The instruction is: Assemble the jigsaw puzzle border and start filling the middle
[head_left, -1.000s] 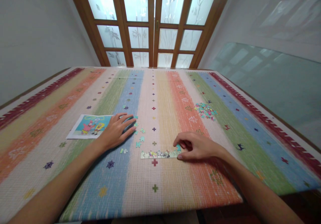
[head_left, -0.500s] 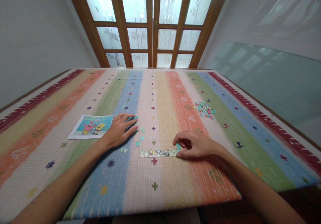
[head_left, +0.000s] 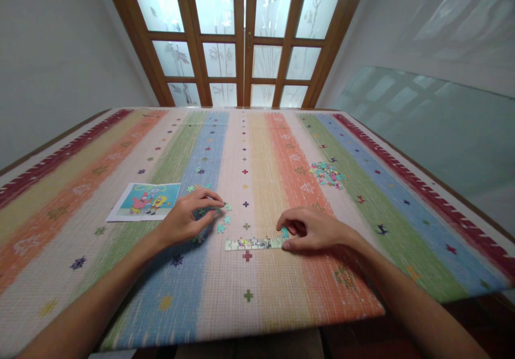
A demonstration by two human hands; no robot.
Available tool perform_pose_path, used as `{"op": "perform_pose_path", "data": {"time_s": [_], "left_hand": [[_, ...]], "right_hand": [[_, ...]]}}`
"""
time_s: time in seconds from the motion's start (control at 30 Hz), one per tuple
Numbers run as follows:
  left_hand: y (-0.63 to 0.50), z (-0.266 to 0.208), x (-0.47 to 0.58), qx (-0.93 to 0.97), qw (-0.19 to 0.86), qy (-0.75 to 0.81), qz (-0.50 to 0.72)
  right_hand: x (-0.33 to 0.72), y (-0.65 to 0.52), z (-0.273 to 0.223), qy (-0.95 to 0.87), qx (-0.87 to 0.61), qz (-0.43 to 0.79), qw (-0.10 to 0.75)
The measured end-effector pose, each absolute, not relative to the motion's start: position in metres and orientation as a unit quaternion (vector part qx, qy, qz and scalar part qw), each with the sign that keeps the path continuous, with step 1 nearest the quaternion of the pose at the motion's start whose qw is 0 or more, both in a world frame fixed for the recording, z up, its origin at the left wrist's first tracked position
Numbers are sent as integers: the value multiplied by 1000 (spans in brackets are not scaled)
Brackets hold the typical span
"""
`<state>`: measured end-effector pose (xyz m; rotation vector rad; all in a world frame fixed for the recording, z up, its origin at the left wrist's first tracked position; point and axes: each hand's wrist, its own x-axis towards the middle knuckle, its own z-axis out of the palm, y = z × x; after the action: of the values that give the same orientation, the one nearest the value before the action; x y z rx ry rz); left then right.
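Observation:
My right hand (head_left: 311,229) pinches a turquoise puzzle piece (head_left: 285,232) at the right end of a joined strip of puzzle pieces (head_left: 253,243). The strip lies flat and shows a pale bottom edge with dark and yellow details. Over several loose pieces hovers my left hand (head_left: 193,214), thumb and fingers apart, its fingertips beside a loose teal puzzle piece (head_left: 228,207). Two more teal pieces (head_left: 221,228) lie just above the strip's left end. Other pieces show behind and under the left hand, partly hidden by it.
A printed cartoon picture (head_left: 145,202) lies left of my left hand. Farther back on the right is a heap of mixed puzzle pieces (head_left: 328,174). A striped cloth (head_left: 225,305) covers the table, whose front edge is close to me. Wood-framed glass doors (head_left: 243,53) stand beyond.
My left hand has shifted slightly right and nearer, its fingers now at a loose teal piece, uncovering pieces behind it. My right hand stays at the strip's right end.

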<state>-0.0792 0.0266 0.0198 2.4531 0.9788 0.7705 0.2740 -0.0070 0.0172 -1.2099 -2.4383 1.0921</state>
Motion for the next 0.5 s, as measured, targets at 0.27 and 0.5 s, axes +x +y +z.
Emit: {"op": "perform_pose_path", "data": {"time_s": [0.27, 0.5], "left_hand": [[4, 27, -68, 879, 338, 264, 210], [1, 18, -67, 891, 300, 286, 185]], "right_hand": [[274, -7, 19, -824, -413, 373, 101], [273, -8, 21, -826, -412, 372, 97]]}}
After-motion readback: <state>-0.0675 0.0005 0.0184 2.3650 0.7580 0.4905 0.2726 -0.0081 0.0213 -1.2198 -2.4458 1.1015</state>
